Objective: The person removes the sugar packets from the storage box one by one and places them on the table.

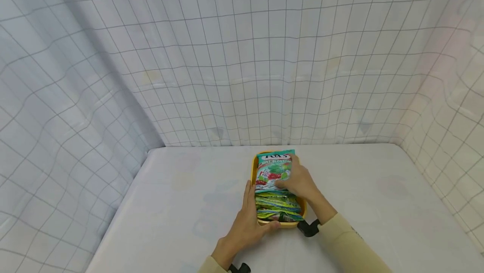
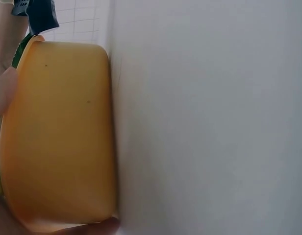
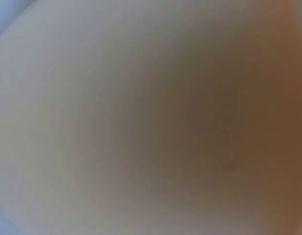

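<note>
A yellow plastic tub stands on the white table, full of packets. On top lies a teal Fox's Mint Blossom candy bag, which my right hand grips at its right side, thumb across the front. Below it, several green-and-yellow packets are stacked in the tub. My left hand holds the tub's near left corner, fingers along the left side and thumb at the near rim. In the left wrist view the tub's smooth outer wall fills the left part. The right wrist view is too blurred to make out.
The white table spreads to both sides of the tub. White sheets with a dark grid hang behind and at both sides. A black wrist strap mount sits on the right wrist, close to the tub's near right corner.
</note>
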`<control>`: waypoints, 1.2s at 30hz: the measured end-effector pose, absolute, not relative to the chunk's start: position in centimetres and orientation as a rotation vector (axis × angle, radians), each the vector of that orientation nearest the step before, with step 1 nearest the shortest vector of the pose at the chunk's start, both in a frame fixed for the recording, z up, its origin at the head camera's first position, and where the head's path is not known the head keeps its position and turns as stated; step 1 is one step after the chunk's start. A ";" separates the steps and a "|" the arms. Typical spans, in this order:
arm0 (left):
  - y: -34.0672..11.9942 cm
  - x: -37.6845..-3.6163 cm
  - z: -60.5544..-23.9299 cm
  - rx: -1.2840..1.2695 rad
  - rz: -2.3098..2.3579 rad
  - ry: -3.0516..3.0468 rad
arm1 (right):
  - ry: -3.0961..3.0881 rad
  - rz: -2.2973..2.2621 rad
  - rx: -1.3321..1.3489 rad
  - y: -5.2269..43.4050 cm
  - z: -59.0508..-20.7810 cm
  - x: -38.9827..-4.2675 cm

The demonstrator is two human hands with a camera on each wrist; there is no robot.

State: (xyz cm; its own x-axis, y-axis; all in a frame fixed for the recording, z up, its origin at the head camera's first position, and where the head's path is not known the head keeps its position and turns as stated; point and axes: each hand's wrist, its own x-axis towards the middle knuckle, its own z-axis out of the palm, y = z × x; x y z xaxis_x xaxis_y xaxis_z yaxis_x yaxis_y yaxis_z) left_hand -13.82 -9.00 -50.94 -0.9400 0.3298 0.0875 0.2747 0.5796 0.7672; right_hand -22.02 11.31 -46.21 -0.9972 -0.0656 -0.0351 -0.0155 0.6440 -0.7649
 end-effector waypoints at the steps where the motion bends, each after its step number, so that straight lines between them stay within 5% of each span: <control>1: -9.0 -13.8 -51.0 0.523 1.307 2.737 | 2.784 -1.301 -0.067 11.5 -46.3 -22.1; 36: -9.0 -13.7 -50.9 0.422 1.405 2.710 | 2.358 -1.881 -0.116 13.4 -47.1 -22.4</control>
